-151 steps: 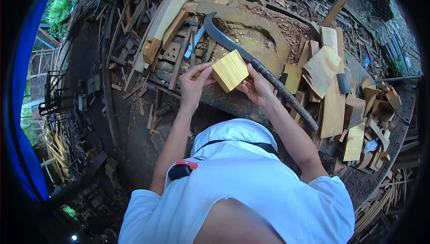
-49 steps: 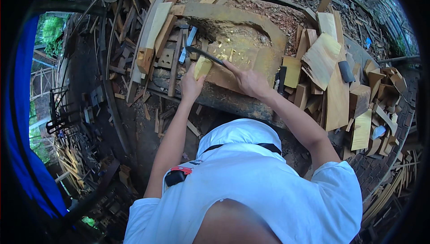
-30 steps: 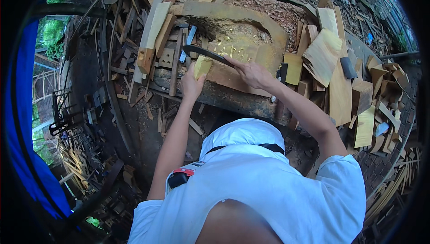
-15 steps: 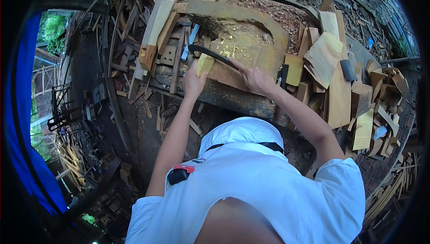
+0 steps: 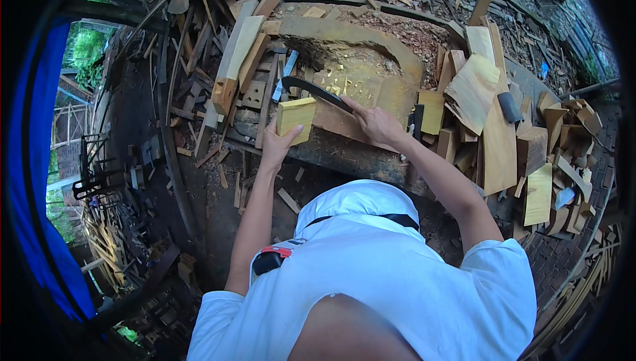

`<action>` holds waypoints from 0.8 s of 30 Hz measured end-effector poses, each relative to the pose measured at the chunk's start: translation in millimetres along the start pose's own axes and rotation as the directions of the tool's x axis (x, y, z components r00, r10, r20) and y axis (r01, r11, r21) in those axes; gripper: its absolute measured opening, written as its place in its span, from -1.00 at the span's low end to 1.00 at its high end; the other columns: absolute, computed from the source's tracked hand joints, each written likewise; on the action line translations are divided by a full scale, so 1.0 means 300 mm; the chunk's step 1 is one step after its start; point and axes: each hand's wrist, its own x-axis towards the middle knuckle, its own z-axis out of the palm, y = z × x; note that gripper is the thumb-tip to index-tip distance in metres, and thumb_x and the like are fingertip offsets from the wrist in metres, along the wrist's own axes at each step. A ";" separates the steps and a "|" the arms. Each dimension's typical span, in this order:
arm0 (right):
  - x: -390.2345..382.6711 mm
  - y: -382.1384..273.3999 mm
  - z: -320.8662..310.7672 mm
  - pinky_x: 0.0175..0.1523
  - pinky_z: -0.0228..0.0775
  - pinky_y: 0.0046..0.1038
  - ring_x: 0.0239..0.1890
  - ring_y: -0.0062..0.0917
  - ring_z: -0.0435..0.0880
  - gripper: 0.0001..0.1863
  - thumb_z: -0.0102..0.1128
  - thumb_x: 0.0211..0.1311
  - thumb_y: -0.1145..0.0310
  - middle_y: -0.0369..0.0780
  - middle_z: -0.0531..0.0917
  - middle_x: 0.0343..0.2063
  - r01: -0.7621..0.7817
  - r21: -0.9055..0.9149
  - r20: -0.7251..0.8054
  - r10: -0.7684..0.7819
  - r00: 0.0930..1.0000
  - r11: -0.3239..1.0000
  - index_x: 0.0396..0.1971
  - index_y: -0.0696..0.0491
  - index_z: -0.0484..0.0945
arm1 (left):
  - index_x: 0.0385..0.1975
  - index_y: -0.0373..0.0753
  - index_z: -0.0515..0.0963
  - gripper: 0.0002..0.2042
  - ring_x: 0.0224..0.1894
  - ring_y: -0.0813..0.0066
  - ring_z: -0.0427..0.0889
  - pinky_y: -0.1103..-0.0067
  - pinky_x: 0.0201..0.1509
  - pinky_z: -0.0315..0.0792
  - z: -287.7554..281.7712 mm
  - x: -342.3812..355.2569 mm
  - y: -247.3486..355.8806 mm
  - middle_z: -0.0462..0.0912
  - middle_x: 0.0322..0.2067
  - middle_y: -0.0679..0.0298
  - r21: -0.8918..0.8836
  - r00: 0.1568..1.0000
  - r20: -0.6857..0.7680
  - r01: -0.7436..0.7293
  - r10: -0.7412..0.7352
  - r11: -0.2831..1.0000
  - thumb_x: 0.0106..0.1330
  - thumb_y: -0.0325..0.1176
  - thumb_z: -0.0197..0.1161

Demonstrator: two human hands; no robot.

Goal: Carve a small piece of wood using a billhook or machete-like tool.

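A pale yellow wooden block (image 5: 299,112) is gripped in my left hand (image 5: 277,141), its broad face turned up and toward me, with the thumb lying on that face. My right hand (image 5: 372,122) is closed round the handle of a long, dark curved blade (image 5: 308,88), which points left and lies just above and behind the block; I cannot tell whether they touch. Beneath and beyond the blade is a worn yellowish chopping bed (image 5: 395,43) with a hollowed back edge and yellow chips (image 5: 338,84) scattered on it.
Stacked planks and offcuts (image 5: 500,149) crowd the right side. Long timbers (image 5: 238,49) lean at the back left, beside a light blue strip (image 5: 285,76). Loose scrap covers much of the ground. A blue tarp (image 5: 36,182) hangs at the far left.
Five seconds ago both hands held the block beside the lying blade; later the right hand took up the blade. Since half a second ago, my left hand has drawn back and turned the block face up.
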 end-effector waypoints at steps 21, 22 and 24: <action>-0.008 -0.085 -0.021 -0.20 0.45 -0.01 -0.30 0.06 0.64 -0.46 -0.23 0.44 0.19 0.14 0.63 -0.33 0.049 0.179 -0.041 -0.042 0.998 0.983 0.39 -0.41 0.08 | 0.09 -0.03 0.43 -0.53 -0.14 -0.08 0.63 0.16 -0.11 0.50 0.108 0.087 -0.064 0.67 -0.23 0.00 0.775 0.981 -0.178 0.089 0.080 0.626 0.14 -0.31 0.35; -0.021 -0.118 -0.064 -0.20 0.45 -0.01 -0.30 0.06 0.64 -0.46 -0.23 0.44 0.19 0.14 0.63 -0.33 0.041 0.180 -0.037 -0.034 0.999 0.983 0.39 -0.41 0.08 | 0.09 -0.03 0.43 -0.53 -0.14 -0.08 0.63 0.16 -0.11 0.50 0.112 0.090 -0.058 0.67 -0.23 0.00 0.774 0.982 -0.173 0.090 0.073 0.627 0.14 -0.31 0.35; -0.038 -0.197 -0.138 -0.20 0.44 0.01 -0.31 0.06 0.64 -0.47 -0.21 0.44 0.20 0.10 0.65 -0.34 0.070 0.241 -0.099 -0.047 0.994 0.968 0.39 -0.38 0.10 | 0.09 -0.03 0.43 -0.53 -0.14 -0.08 0.63 0.16 -0.11 0.50 0.102 0.082 -0.049 0.67 -0.23 0.00 0.792 0.979 -0.186 0.101 0.080 0.602 0.14 -0.30 0.35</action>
